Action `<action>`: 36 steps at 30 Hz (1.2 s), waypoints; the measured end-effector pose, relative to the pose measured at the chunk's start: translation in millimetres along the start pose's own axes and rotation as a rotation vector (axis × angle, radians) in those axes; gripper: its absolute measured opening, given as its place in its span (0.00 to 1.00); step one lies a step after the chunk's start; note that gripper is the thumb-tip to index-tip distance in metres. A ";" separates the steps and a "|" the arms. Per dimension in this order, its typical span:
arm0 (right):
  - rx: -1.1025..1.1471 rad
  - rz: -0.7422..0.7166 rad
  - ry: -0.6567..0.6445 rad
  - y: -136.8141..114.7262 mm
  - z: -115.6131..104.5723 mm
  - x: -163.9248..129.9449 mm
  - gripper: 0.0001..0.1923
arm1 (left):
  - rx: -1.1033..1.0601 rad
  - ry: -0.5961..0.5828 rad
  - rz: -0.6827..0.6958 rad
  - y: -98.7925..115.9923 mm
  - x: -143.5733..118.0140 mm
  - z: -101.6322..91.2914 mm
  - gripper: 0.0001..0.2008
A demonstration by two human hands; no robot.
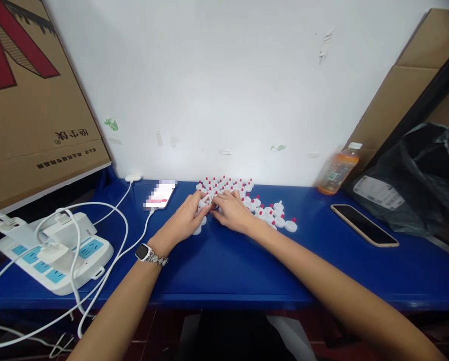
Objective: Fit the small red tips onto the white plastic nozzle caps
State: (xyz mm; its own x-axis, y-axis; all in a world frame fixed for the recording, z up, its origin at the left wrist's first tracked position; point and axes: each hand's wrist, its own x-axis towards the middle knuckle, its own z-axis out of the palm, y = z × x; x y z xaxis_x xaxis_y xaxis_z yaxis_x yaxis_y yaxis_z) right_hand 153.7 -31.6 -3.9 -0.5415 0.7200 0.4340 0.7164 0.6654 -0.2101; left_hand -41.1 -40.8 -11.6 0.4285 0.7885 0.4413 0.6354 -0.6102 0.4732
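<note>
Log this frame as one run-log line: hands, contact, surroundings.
left hand: fingertips on white caps with red tips | right hand: same cluster, pinching one | blue table | right: phone, orange bottle | left: power strip

white plastic caps (279, 214), glossy blue table (224, 271)

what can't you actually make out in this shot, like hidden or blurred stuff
Head view only:
- What the left hand and right hand pinch between them: fingertips cover it, too small to tell.
- Caps under both palms: hidden by the hands; the white caps with red tips are too small to count.
- Screen of the white phone: blurred out.
- Label on the orange bottle: too small.
- Power strip: partly under plugs and cables.
</note>
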 end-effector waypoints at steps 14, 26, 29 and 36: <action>1.063 0.364 0.542 -8.5 4.4 -1.5 0.13 | -0.031 0.001 0.062 24.4 -2.6 9.4 0.20; 1.013 0.350 0.540 -18.7 4.6 -5.7 0.16 | -0.039 0.002 0.089 28.3 -4.6 9.1 0.19; 0.931 0.319 0.569 -25.8 4.8 -8.2 0.15 | -0.068 0.018 0.110 26.1 -4.8 10.4 0.19; 0.939 0.298 0.556 -29.7 0.6 -6.8 0.15 | -0.087 0.050 0.104 23.8 -3.9 14.6 0.26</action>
State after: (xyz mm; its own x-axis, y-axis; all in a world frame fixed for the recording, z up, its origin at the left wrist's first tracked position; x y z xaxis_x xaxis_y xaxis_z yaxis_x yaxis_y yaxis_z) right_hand 135.8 -56.2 -1.2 0.0345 0.8430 0.5368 0.0431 0.5353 -0.8435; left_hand -18.3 -57.3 -13.2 0.4553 0.7173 0.5274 0.5306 -0.6943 0.4862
